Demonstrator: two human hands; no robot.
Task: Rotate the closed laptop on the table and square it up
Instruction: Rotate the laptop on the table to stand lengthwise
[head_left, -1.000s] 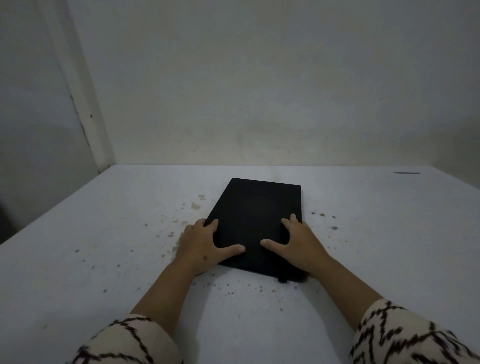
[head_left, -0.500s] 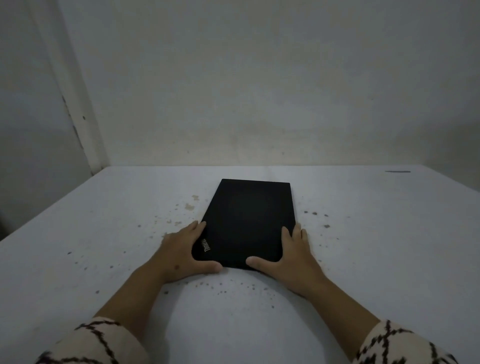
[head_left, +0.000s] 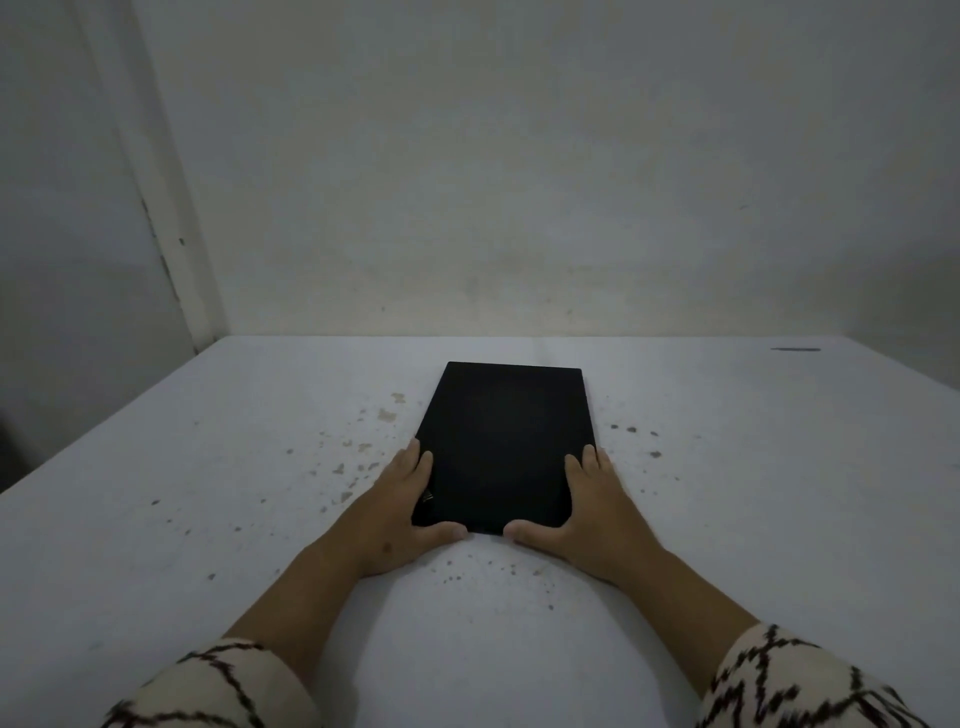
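A closed black laptop (head_left: 506, 441) lies flat on the white table (head_left: 208, 493), its short edge toward me and its long sides running away. My left hand (head_left: 400, 512) clasps the near left corner, fingers along the left side and thumb against the near edge. My right hand (head_left: 587, 514) clasps the near right corner the same way, thumb on the near edge. A small logo shows by the left fingers.
The table top is speckled with small brown chips and stains around the laptop. A wall rises right behind the table's far edge (head_left: 519, 336). A thin dark mark (head_left: 795, 349) lies at the far right. The table's left edge (head_left: 104, 421) drops off diagonally.
The laptop has turned from skewed to nearly straight and slid a little left. Both hands moved from its top surface to its near corners.
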